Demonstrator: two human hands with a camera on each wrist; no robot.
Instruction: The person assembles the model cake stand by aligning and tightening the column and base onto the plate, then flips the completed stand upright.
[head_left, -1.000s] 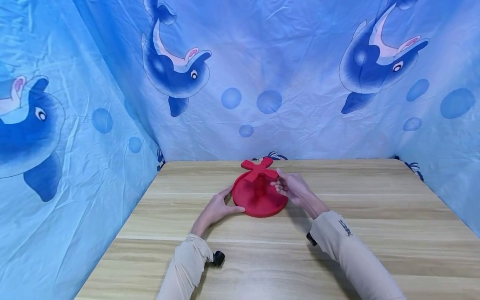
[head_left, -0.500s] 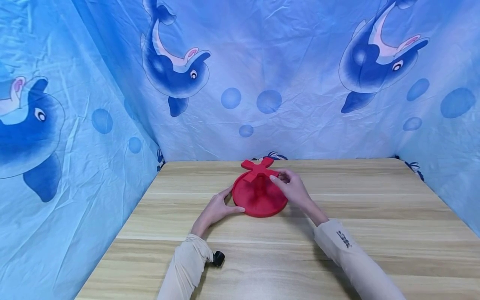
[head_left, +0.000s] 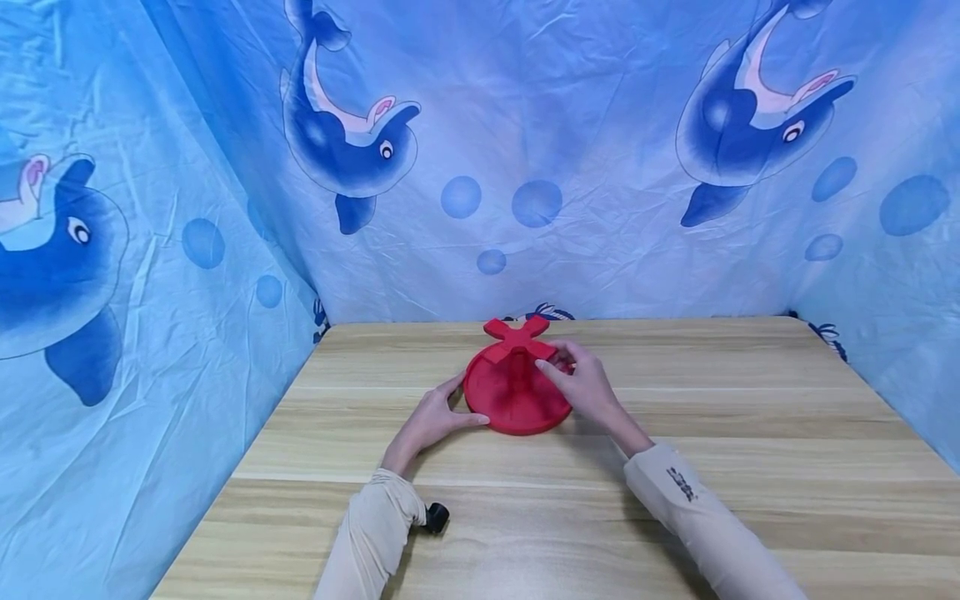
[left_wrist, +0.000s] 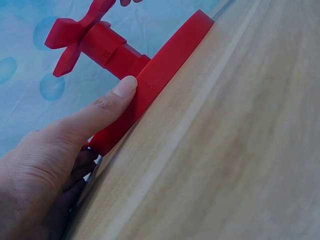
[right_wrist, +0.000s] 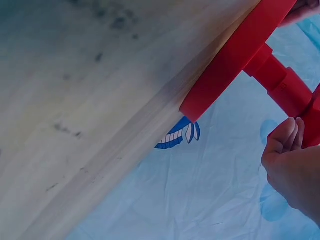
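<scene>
A red round base (head_left: 517,417) with a raised rim lies flat on the table. From its middle rises a stepped red post (left_wrist: 111,50), topped by a red four-armed cross handle (head_left: 516,337). My left hand (head_left: 431,421) grips the base's near left edge; in the left wrist view its thumb (left_wrist: 112,102) presses the rim while the other fingers are partly hidden behind it. At the handle's near right arm, my right hand (head_left: 588,387) pinches with thumb and fingers. The right wrist view shows that hand (right_wrist: 292,165) at the handle beside the post (right_wrist: 285,85).
The wood-grain table (head_left: 480,533) extends around the base on all sides. Blue cloth (head_left: 615,250) printed with dolphins hangs behind and at both sides. A small black device (head_left: 437,517) sits at the left cuff.
My right hand has gone from loosely spread fingers beside the handle to pinching its arm. The cross handle has turned slightly clockwise as seen from above. The left hand stays put.
</scene>
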